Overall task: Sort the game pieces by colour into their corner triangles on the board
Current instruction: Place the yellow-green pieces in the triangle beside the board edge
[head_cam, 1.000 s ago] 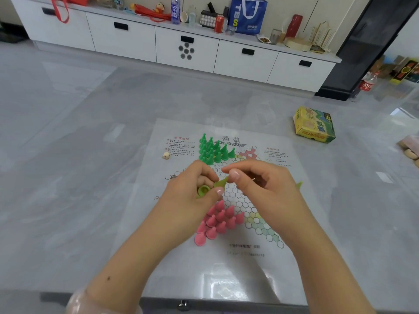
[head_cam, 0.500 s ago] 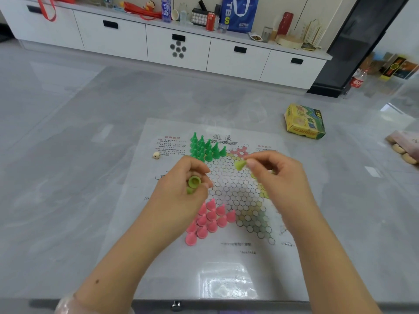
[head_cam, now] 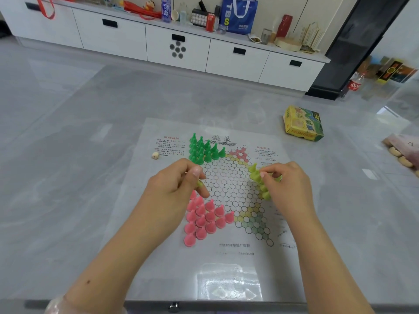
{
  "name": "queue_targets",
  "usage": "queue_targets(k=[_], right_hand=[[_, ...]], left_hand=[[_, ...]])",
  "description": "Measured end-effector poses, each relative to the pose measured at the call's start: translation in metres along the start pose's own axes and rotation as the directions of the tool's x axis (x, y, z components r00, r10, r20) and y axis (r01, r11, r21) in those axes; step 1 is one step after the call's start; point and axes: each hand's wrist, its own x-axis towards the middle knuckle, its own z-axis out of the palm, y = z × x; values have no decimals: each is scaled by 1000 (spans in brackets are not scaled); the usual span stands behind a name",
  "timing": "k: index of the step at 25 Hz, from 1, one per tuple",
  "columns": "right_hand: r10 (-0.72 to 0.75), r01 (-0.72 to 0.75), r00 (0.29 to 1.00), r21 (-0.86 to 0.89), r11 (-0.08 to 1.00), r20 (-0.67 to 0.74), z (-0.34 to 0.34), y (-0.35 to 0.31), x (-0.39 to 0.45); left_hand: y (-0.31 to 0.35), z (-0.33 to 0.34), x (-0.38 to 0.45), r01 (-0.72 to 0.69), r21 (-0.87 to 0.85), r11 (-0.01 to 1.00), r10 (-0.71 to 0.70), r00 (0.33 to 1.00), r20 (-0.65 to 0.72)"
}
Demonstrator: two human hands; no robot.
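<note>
The paper game board (head_cam: 229, 186) lies flat on the grey table. Several dark green pieces (head_cam: 203, 149) fill its far-left corner triangle. Several pink pieces (head_cam: 204, 217) fill the near-left triangle. A few yellow-green pieces (head_cam: 264, 190) stand at the right corner, partly hidden by my right hand (head_cam: 283, 184). That hand pinches a yellow-green piece (head_cam: 253, 171) at the right corner, low over the board. My left hand (head_cam: 179, 184) is curled over the board's left side and holds at least one yellow-green piece (head_cam: 200, 183) in its fingers.
A small beige die (head_cam: 155, 155) sits on the board's left margin. A yellow-green cardboard box (head_cam: 302, 126) lies on the table at the far right. Snack items (head_cam: 401, 152) are at the right edge. A white cabinet (head_cam: 181, 46) with clutter runs along the back.
My right hand has carried a yellow-green piece from the board's middle out to the right corner. My left hand stays over the left side, still holding its yellow-green piece.
</note>
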Motion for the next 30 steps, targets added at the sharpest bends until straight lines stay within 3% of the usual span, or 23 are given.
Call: queue_targets(k=[9, 25, 30], right_hand=[[19, -11, 998, -118, 993, 63, 6, 6, 2], [36, -29, 997, -105, 994, 63, 6, 5, 1], [-31, 32, 999, 123, 992, -5, -14, -21, -8]], left_hand=[[5, -5, -1, 30, 83, 996, -28, 999, -30], [4, -3, 0, 15, 16, 1000, -15, 1000, 11], [2, -1, -1, 32, 32, 999, -34, 999, 42]])
